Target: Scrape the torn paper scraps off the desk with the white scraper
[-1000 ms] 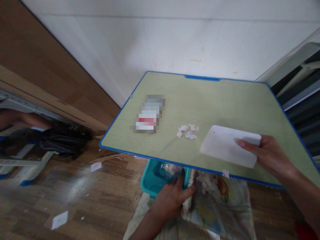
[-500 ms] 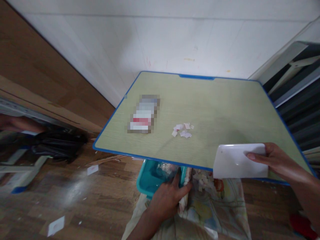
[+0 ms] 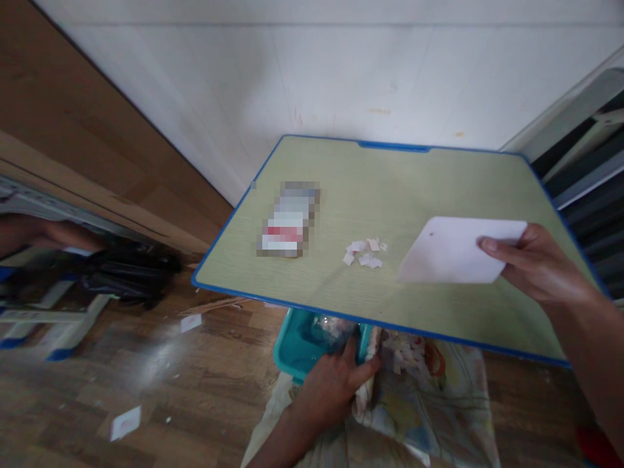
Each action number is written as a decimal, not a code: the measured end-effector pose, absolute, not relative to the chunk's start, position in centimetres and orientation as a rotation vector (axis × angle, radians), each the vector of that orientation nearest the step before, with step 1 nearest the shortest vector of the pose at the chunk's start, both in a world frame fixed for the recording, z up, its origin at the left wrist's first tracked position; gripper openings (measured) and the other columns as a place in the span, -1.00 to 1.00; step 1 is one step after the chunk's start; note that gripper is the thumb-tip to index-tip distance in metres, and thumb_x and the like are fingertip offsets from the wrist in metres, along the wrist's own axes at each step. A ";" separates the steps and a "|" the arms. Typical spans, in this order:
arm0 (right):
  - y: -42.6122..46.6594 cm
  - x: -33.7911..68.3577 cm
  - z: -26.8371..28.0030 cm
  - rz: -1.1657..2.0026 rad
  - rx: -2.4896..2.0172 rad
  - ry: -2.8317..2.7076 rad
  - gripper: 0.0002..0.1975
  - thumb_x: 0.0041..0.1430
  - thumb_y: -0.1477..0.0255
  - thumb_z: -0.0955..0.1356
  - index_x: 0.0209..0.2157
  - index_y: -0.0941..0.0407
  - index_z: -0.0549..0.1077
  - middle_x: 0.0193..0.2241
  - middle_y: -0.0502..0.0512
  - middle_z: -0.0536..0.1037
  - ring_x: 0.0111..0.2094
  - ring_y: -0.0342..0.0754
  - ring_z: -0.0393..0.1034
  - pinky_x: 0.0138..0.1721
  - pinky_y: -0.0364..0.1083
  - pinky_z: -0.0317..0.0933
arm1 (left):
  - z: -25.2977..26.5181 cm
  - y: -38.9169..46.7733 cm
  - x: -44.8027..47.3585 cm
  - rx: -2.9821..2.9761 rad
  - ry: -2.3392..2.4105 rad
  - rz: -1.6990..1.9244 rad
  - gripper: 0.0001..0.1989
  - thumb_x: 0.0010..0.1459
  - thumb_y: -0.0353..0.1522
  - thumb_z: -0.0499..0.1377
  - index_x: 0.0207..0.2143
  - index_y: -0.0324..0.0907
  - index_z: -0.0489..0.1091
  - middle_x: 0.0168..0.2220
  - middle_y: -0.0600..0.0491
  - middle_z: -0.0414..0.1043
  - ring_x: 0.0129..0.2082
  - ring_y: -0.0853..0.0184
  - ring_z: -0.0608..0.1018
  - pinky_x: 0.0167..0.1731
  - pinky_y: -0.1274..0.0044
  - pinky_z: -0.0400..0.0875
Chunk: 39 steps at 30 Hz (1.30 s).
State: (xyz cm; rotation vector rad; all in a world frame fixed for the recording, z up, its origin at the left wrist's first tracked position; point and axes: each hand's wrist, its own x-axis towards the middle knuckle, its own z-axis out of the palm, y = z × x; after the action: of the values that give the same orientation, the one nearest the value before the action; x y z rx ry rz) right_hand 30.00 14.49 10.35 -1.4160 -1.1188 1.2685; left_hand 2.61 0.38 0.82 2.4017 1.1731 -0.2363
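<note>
The work is judged part-way: a loose group of paper scraps [image 3: 357, 246] lies on the bench [image 3: 439, 185], between the two hands and beyond the left, while further scraps [image 3: 404, 351] rest on the patterned cloth [image 3: 409, 409] just right of the left hand. The right hand [image 3: 546, 263] is clamped on one white flat piece [image 3: 453, 250], thumb uppermost, over the bench; whether its lower edge touches cannot be told. The left hand [image 3: 329, 383], well apart from the right and below the bench edge, lies at the near side of one teal tub [image 3: 280, 354]; how firmly it is closed cannot be told. Count: about eight scraps in the bench group, some overlapping; those on the cloth not countable; one blurred oblong item [image 3: 290, 218], beyond and left of the left hand; two larger paper pieces [image 3: 125, 423] on the floor, left of that hand.
</note>
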 end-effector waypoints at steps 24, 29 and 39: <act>19.3 27.2 7.6 1.264 -1.309 -1.116 -0.85 -0.16 0.33 0.35 -0.45 0.05 0.41 -0.47 -0.07 0.50 -0.58 -0.22 0.28 -0.54 -0.19 0.17 | -0.1 -2.6 2.7 2.268 1.161 -0.420 -0.11 -0.11 -0.52 0.12 0.10 0.12 -0.42 0.12 -0.29 -0.30 -0.36 0.15 0.44 -0.47 0.39 0.32; 19.7 27.2 7.0 1.120 -1.352 -1.109 -0.76 -0.25 0.34 0.39 -0.45 0.11 0.39 -0.51 -0.05 0.48 -0.61 -0.23 0.26 -0.59 -0.19 0.14 | 0.4 -2.2 2.4 2.287 1.183 -0.345 -0.18 -0.14 -0.50 0.14 0.08 0.15 -0.24 0.11 -0.18 -0.19 -0.30 0.14 0.40 -0.39 0.38 0.31; 20.3 27.4 6.5 0.998 -1.311 -1.071 -0.67 -0.26 0.30 0.38 -0.36 0.12 0.39 -0.40 0.03 0.47 -0.55 -0.20 0.29 -0.51 -0.14 0.22 | 0.3 -2.7 2.1 2.299 1.183 -0.322 -0.22 -0.09 -0.44 0.16 0.09 0.14 -0.23 0.08 -0.20 -0.12 -0.30 0.14 0.41 -0.39 0.38 0.31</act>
State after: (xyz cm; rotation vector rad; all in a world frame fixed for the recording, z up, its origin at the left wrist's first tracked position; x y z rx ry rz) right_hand 27.45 20.27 6.51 -1.3106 -1.0714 0.9978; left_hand 2.11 -2.71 0.26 2.2989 1.1830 -0.3215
